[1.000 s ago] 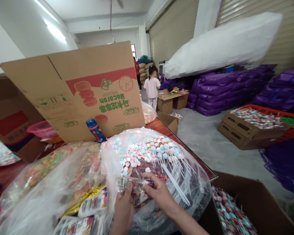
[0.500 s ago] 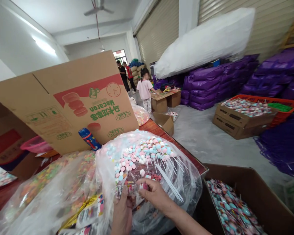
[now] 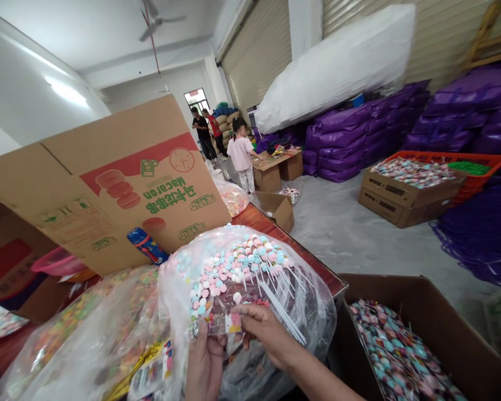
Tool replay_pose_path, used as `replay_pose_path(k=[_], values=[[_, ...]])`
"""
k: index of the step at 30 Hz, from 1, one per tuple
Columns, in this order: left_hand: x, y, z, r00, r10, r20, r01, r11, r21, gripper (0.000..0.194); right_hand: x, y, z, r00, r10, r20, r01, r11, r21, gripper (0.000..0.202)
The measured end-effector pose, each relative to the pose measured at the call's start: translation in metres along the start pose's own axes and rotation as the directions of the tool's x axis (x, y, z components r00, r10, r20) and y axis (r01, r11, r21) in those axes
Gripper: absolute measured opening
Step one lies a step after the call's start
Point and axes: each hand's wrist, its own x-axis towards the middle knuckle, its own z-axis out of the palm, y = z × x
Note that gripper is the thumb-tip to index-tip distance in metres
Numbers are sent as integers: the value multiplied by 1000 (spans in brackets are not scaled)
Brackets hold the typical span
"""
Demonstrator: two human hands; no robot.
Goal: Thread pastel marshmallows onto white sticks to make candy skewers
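Observation:
A small clear plastic bag with a colourful printed patch [image 3: 232,323] is stretched between my two hands. My left hand [image 3: 205,356] is closed on its left side, and my right hand [image 3: 264,332] pinches the printed end on the right. Just beyond them, pink, white and blue round candies [image 3: 211,281] lie on a big clear plastic sheet [image 3: 313,317]. Candy skewers [image 3: 259,250] rest at its far side, their white sticks pointing toward me. Loose white sticks [image 3: 281,312] lie to the right of my right hand. Small red rings [image 3: 259,301] sit partly behind my fingers.
Printed bags [image 3: 154,370] lie left of my left hand, beside a large bag of coloured candies [image 3: 87,323]. A cardboard box [image 3: 171,189] and a blue bottle [image 3: 147,246] stand behind. At lower right is an open carton [image 3: 442,317] holding wrapped skewers. A child [image 3: 241,156] stands farther off.
The printed end of the small bag has moved left and spread flatter between my hands, showing more of it. The whole view has shifted slightly.

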Motion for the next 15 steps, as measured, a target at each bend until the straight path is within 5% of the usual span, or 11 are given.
replay_pose_path(k=[10,15], values=[[4,-6,0,1000,6,-11,-5,1000,15,48,-1,-4,-8,999,27,44,-26,999,-31,65],[4,-11,-8,999,46,-15,-45,997,59,65,4,5,-12,997,71,41,-68,995,-78,64]])
